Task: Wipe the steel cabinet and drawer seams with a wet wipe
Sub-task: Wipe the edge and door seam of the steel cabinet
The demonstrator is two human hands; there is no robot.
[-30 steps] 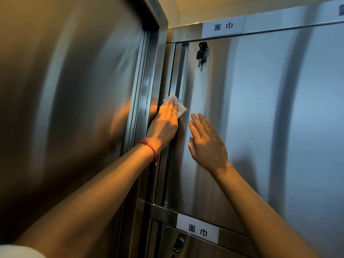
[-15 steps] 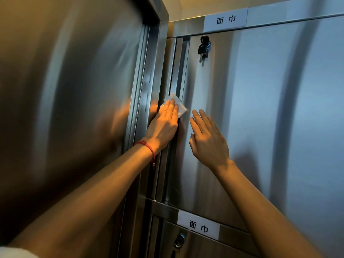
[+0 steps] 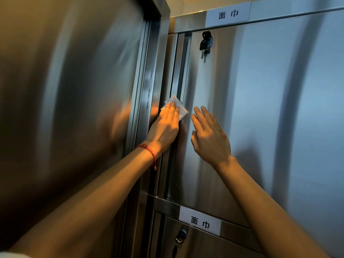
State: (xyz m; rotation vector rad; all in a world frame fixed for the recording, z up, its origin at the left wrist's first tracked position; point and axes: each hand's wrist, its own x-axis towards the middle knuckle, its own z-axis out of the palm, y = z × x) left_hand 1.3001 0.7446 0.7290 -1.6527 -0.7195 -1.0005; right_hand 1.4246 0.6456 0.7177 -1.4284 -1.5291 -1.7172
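A tall steel cabinet door [image 3: 260, 112] fills the right of the view, with a vertical seam [image 3: 178, 71] along its left edge. My left hand [image 3: 164, 127], with a red string at the wrist, presses a folded white wet wipe [image 3: 177, 107] flat onto that seam at mid height. The wipe sticks out above and to the right of my fingertips. My right hand [image 3: 209, 136] lies flat on the door just right of the seam, fingers apart and pointing up, holding nothing.
A black key bunch [image 3: 204, 44] hangs from the lock near the door's top left. White labels [image 3: 228, 14] sit above and below the door. A lower door lock [image 3: 180, 236] shows at the bottom. A large steel panel [image 3: 74, 108] stands close on the left.
Both hands stay in nearly the same place on the cabinet; the left hand and wipe hold their spot on the seam. The view has tipped slightly, lowering the cabinet in frame.
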